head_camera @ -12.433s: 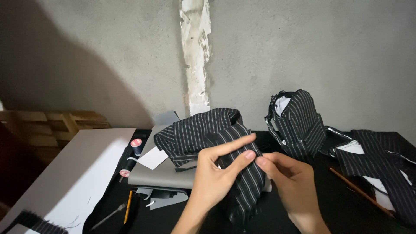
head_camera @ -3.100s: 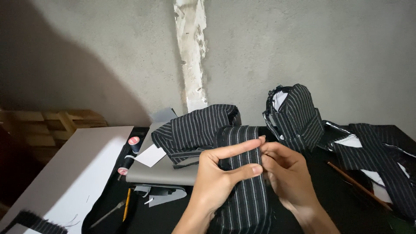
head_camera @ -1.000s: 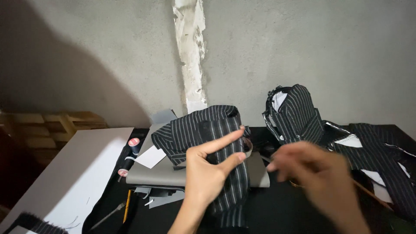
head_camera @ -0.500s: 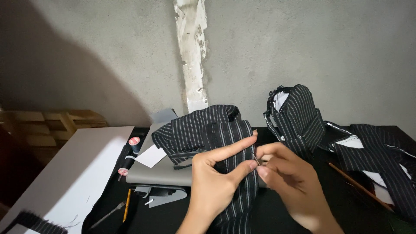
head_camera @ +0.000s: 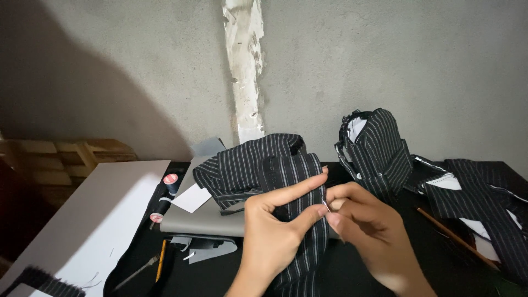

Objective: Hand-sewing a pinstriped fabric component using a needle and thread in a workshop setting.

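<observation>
A black pinstriped fabric piece [head_camera: 258, 165] lies over a grey board and hangs down toward me. My left hand [head_camera: 275, 228] grips its hanging strip, thumb and forefinger pressed along the edge. My right hand [head_camera: 366, 225] is just to the right, fingertips touching the left fingers. It pinches a thin needle [head_camera: 326, 205] at the fabric's edge. Any thread is too fine to see.
A folded pinstriped garment [head_camera: 379, 148] stands at the back right, with more striped pieces [head_camera: 484, 203] and a wooden stick [head_camera: 451, 237] beside it. At the left are a white board [head_camera: 93, 220], pink-topped thread spools [head_camera: 171, 180], a pencil [head_camera: 162, 259] and a wooden pallet [head_camera: 66, 159].
A second ago my right hand was drawn out to the right, away from the fabric. It has come back and now pinches at the fabric edge beside my left fingers.
</observation>
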